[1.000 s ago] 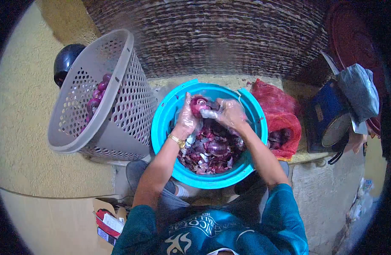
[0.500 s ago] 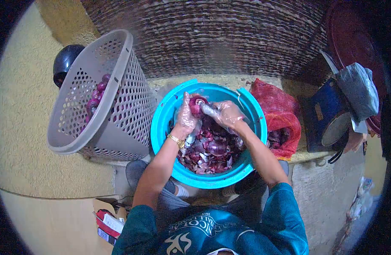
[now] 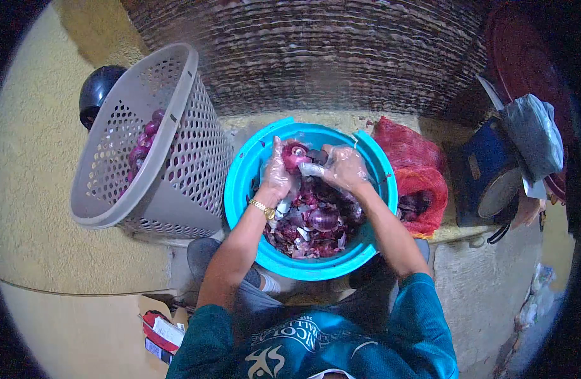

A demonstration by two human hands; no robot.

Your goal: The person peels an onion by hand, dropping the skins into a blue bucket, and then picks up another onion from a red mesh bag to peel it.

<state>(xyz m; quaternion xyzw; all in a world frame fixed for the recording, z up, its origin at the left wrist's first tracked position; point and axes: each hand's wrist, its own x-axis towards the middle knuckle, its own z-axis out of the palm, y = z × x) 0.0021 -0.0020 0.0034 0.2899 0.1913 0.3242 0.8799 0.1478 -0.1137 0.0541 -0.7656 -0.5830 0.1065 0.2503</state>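
Note:
In the head view, my left hand, in a clear plastic glove, closes around a red onion above the far part of a turquoise basin. The onion's pale end faces up. My right hand, gloved too, is closed at the onion's right side, with its white-covered thumb against it. Between its fingers and the onion is a dark flat piece; whether it is peel or a blade I cannot tell. Below lie loose onion skins and a whole red onion.
A grey perforated basket on the left holds several red onions. On the right sit a red mesh sack and a blue scale with a grey plastic bag by it. A dark round object stands behind the basket.
My right hand has shifted slightly right and turned, its fingers curled more. The dark flat piece now shows beside the onion. My left hand holds the onion in nearly the same place.

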